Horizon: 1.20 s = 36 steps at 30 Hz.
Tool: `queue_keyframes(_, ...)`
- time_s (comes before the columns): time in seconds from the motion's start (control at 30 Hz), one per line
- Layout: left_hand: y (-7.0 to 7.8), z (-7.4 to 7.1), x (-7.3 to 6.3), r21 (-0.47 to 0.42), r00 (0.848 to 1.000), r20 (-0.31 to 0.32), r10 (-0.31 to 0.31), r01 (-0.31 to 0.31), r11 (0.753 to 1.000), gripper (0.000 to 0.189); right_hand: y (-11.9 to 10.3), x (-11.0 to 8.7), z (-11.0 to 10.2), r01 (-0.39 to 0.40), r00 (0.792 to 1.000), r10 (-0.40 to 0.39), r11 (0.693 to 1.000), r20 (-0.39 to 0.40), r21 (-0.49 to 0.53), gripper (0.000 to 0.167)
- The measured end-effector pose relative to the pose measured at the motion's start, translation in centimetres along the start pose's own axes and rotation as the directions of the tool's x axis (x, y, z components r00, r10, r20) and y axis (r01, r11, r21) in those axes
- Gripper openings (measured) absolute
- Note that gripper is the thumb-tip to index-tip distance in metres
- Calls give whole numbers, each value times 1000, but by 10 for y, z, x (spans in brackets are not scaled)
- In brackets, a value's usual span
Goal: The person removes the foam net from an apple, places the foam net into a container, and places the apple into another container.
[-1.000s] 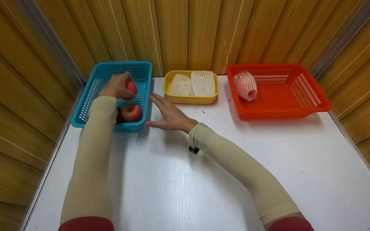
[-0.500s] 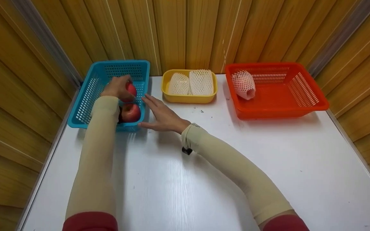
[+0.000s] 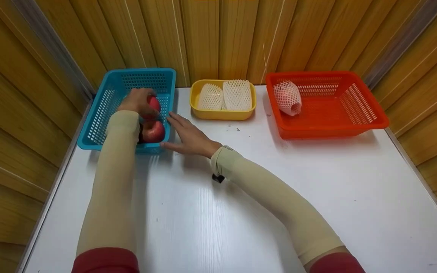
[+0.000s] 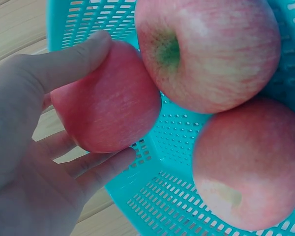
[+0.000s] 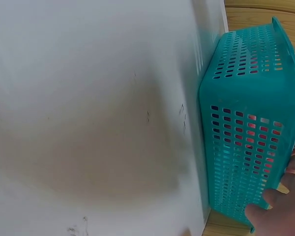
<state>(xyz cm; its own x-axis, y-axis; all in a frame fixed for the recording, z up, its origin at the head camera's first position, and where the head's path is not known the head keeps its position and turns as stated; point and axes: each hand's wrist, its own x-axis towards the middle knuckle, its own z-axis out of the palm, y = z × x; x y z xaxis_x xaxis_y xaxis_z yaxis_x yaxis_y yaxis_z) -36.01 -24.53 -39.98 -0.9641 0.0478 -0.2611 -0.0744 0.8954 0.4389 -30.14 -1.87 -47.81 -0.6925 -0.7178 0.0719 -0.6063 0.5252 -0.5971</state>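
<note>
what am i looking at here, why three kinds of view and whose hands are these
No machine here: a person works with bare hands. The wide view comes from a camera worn on the head, looking down; the other two come from a camera on each wrist. On the white table stand a blue basket, a yellow tray with two white foam nets, and a red basket with one net-wrapped fruit. The left hand grips a red apple inside the blue basket, where two more apples lie close by; the right hand is spread at that basket's rim and holds nothing.
</note>
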Motion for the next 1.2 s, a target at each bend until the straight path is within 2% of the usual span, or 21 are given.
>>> queue_keyframes(0.07,0,-1,2,16,1000,1,-2,2,1000,79,-2,1,-2,3,1000,-3,1000,10,-9,98)
queue_keyframes(0.3,5,2,0,-13,997,44,-56,57,998,77,-8,5,2,-9,999,10,1000,44,-16,100)
queue_keyframes(0.5,3,8,10,3,997,43,-67,67,998,74,-10,6,1,-10,999,11,1000,35,-9,99)
queue_keyframes(0.67,-1,11,12,5,992,78,-104,104,995,74,-10,5,1,-1,999,1,1000,41,-4,99)
queue_keyframes(0.8,4,8,-1,-9,981,118,-152,154,988,74,-11,4,-1,7,999,-6,1000,35,-9,98)
queue_keyframes(0.9,14,4,-16,-54,972,143,-189,198,979,76,-10,3,-2,11,1000,-11,1000,23,-20,98)
queue_keyframes(1.07,31,-2,-33,-202,943,191,-271,308,930,87,-8,2,-2,4,1000,-4,999,9,-36,98)
queue_keyframes(1.13,35,-2,-35,-228,936,201,-289,332,916,86,-7,1,-2,-10,1000,10,1000,13,-29,99)
queue_keyframes(1.2,36,-2,-36,-197,941,191,-281,317,928,83,-6,1,-1,-20,1000,20,1000,19,-22,100)
